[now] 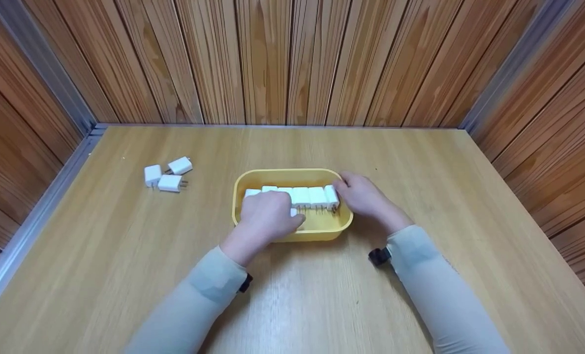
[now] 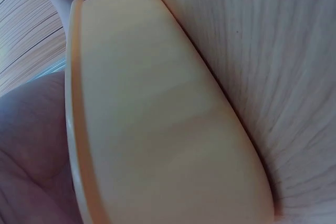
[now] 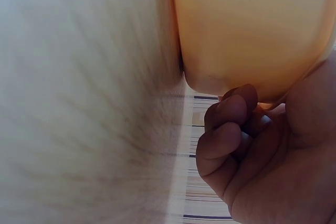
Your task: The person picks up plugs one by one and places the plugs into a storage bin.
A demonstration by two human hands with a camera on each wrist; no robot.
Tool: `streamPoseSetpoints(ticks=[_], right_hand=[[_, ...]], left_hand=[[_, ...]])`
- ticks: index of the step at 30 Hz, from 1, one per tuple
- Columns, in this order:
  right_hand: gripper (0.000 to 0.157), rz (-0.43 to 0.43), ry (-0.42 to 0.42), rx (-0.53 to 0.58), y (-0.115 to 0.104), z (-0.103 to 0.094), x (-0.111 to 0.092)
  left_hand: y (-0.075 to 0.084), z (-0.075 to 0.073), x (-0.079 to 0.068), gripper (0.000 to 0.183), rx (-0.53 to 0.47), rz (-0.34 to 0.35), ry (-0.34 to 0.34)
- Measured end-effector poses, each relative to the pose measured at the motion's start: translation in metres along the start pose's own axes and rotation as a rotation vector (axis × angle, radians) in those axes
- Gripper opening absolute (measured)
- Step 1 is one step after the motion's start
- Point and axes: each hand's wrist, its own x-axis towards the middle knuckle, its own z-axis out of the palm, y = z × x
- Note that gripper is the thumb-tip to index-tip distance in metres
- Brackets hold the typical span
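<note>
A yellow plastic basket [image 1: 292,237] sits on the table with a row of white plug adapters [image 1: 300,196] inside, their metal prongs facing the near side. My left hand [image 1: 267,214] reaches over the near rim into it, fingers curled. A white plug adapter [image 1: 293,212] shows between its thumb and fingers; the fingertips are hidden behind the hand. In the left wrist view, the palm [image 2: 34,145] is beside the basket's rim. My right hand [image 1: 366,196] grips the right end of the basket at the rim. In the right wrist view its curled fingers [image 3: 223,142] are against the basket's end.
Three more white plug adapters [image 1: 170,183] lie loosely together on the table [image 1: 125,255] at the far left. Wood-panelled walls [image 1: 262,59] rise behind and at both sides. Each wrist wears a small black camera [image 1: 379,256] at the sleeve cuff.
</note>
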Motion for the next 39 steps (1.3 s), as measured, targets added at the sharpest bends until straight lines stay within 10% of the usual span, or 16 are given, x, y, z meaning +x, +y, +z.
streamPoseSetpoints(ticks=[39], right_hand=[[0.043, -0.046, 0.033, -0.052, 0.001, 0.001, 0.001]], left_hand=[[0.006, 0.010, 0.012, 0.051, -0.077, -0.181, -0.087]])
